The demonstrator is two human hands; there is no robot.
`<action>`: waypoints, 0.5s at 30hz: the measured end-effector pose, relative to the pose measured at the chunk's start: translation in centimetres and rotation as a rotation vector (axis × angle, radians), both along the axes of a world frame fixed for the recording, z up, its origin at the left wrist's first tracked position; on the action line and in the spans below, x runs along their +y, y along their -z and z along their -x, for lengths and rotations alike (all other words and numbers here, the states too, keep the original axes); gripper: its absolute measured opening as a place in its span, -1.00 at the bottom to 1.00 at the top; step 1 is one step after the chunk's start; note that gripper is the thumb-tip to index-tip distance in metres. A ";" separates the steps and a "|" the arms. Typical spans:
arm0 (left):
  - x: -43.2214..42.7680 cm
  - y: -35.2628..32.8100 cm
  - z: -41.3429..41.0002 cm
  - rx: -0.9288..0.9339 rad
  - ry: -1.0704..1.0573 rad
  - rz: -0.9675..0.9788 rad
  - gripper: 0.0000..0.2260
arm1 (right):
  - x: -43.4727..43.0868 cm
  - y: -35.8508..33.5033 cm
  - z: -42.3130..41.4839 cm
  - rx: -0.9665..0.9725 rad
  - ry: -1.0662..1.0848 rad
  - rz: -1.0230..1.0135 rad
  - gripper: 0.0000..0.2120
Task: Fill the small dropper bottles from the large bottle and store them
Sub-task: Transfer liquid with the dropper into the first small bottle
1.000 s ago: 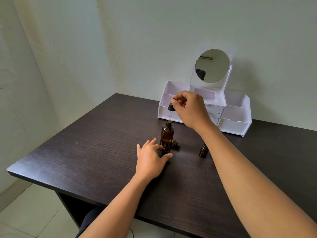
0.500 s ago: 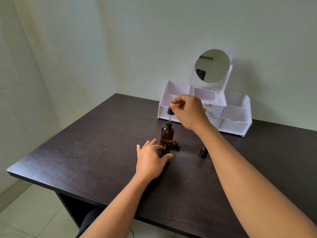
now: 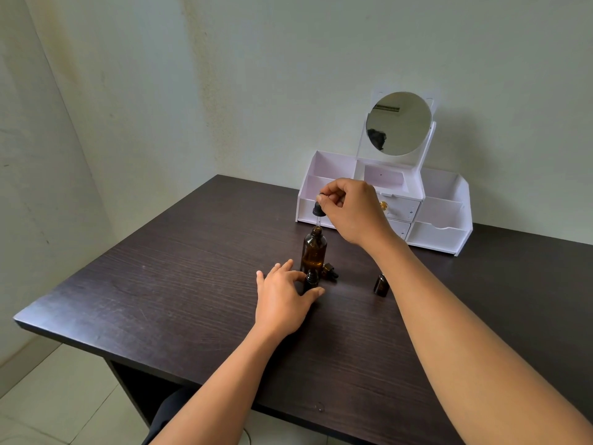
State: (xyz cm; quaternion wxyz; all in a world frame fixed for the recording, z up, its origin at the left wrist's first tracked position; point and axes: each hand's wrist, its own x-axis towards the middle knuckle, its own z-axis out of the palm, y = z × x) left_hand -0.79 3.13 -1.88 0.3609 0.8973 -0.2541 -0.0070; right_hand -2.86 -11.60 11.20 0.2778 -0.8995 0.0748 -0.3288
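Note:
A large amber bottle (image 3: 313, 250) stands open on the dark table (image 3: 179, 284). My right hand (image 3: 353, 210) pinches the black bulb of a dropper (image 3: 318, 210) right above the bottle's neck, its thin glass tube reaching into the mouth. My left hand (image 3: 282, 295) rests on the table and grips a small dark dropper bottle (image 3: 310, 280) between thumb and fingers, just in front of the large bottle. A loose black cap (image 3: 330, 270) lies beside the large bottle. Another small amber bottle (image 3: 381, 284) stands apart to the right, partly behind my right forearm.
A white organiser (image 3: 436, 232) with open compartments, small drawers and a round mirror (image 3: 398, 123) stands at the back of the table against the wall. The table's left and front edges drop to a tiled floor.
My right hand lowered the dropper toward the large bottle, then lifted it slightly again. My left hand has stayed on the small bottle.

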 end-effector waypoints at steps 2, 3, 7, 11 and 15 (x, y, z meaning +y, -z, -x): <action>0.0 0.0 0.0 -0.004 -0.002 -0.004 -0.55 | 0.0 0.0 0.0 0.003 -0.004 0.001 -0.85; 0.0 0.0 0.0 -0.005 -0.001 -0.004 -0.55 | 0.1 0.0 0.1 0.003 -0.006 0.003 -0.85; -0.1 0.0 0.0 -0.003 -0.004 0.004 -0.55 | 0.1 0.0 0.1 -0.014 -0.007 -0.001 -0.85; -0.1 0.0 0.1 -0.008 -0.008 0.002 -0.56 | -0.1 -0.5 0.0 -0.078 0.019 -0.029 -0.86; 0.0 0.1 0.0 -0.010 -0.007 0.014 -0.56 | -0.2 -1.3 -0.1 -0.113 0.014 -0.033 -0.89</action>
